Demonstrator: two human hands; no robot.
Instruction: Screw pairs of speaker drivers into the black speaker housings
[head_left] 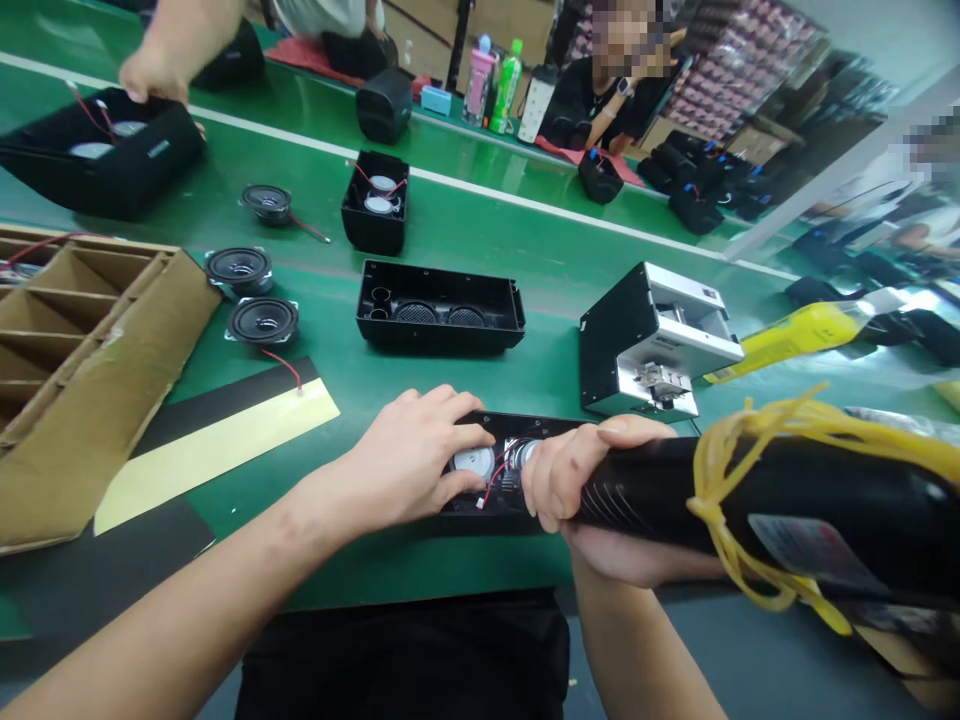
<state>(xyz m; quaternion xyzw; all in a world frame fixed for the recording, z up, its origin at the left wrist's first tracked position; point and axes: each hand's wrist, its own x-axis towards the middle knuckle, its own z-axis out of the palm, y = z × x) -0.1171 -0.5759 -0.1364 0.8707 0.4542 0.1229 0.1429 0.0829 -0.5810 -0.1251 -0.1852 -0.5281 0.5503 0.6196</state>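
My right hand (577, 480) is wrapped round a black electric screwdriver (645, 485) with a yellow band tied about its body. The screwdriver's tip is hidden behind my fingers, over the right part of a black speaker housing (517, 422). Inside this housing sit two speaker drivers, magnets up, with a red wire and a small white plug. Thumb and fingers of my left hand (420, 450) close about the left speaker driver (474, 462). Whether the screwdriver touches a screw cannot be seen.
Behind lies another open speaker housing (442, 335). Loose speaker drivers (262, 320) and a cardboard divider box (112, 370) are at left. A screw feeder (652, 345) stands at right, beside a yellow bottle (787, 340). A co-worker's hand (161, 75) holds a housing (150, 160).
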